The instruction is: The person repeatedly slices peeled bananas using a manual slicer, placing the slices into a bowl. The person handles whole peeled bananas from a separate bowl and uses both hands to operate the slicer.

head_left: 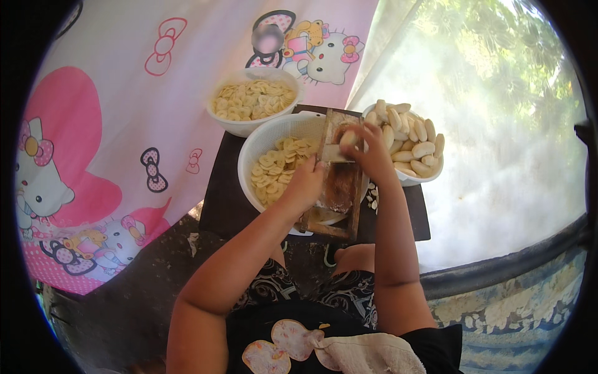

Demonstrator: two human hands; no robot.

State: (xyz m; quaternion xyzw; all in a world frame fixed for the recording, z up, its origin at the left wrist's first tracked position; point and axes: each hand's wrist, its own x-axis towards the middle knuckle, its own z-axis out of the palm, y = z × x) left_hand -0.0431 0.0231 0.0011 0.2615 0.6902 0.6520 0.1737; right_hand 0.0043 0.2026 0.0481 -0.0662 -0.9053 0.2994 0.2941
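A wooden slicer (342, 187) with a pale plate across it lies over a large white basin (246, 153). Round banana slices (277, 165) are heaped in this basin, left of the slicer. My left hand (306, 182) is closed on the slicer's left edge. On the slicer's upper half, my right hand (374, 151) grips a peeled banana (349, 141), partly hidden by the fingers. To the right of that hand, whole peeled bananas (423, 149) fill a white bowl (430, 177).
Another white bowl (240, 128) of banana slices stands at the far left of the dark table (218, 199). Small pale scraps (372, 196) lie right of the slicer. A printed pink-and-white curtain (124, 112) hangs along the left, a translucent sheet (486, 168) along the right.
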